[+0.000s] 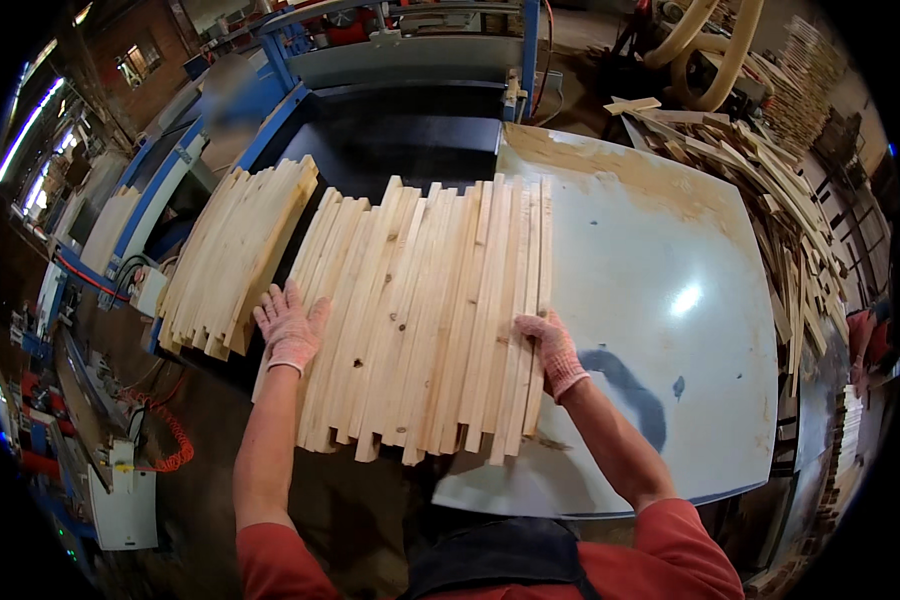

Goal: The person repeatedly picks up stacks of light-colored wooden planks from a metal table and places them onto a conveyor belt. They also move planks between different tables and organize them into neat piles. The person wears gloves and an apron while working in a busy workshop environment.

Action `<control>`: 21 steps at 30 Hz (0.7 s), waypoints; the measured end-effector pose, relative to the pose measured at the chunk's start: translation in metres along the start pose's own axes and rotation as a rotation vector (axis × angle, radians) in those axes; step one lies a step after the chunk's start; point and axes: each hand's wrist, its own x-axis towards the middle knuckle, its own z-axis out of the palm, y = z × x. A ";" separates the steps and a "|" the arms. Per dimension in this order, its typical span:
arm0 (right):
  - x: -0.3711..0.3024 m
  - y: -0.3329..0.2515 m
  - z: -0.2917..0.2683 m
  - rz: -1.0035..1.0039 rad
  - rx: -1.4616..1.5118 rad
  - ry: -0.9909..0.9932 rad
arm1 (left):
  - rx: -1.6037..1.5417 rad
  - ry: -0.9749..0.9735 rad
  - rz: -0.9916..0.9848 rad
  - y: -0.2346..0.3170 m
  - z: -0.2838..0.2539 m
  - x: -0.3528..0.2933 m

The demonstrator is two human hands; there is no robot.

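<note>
Side by side in front of me lies a row of pale wooden strips [410, 310], with knots showing and uneven ends. My left hand [292, 328], in a pinkish knit glove, rests along the row's left edge with its fingers spread. At the opposite edge, my right hand [552, 352], gloved alike, grips the outermost strips with the thumb on top; its other fingers are partly hidden. Left of my left hand lies a second group of strips [232, 255], set close together like a panel, with a dark gap between the two groups.
A smooth grey table [660, 260] with stains extends to the right. Beyond the strips stands a blue-framed machine [400, 65]. Scrap wood [770, 190] is heaped at the far right. A coiled orange hose [170, 435] hangs at the lower left beside a grey box [125, 510].
</note>
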 end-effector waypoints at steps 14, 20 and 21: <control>-0.009 -0.056 0.038 0.235 -1.383 0.171 | -0.031 -0.008 0.040 -0.017 -0.047 -0.001; -0.016 -0.036 0.052 -0.048 -1.369 0.487 | -0.044 -0.027 0.059 -0.023 -0.050 -0.004; -0.018 -0.035 0.053 -0.064 -1.344 0.430 | -0.050 -0.010 0.043 -0.027 -0.051 -0.005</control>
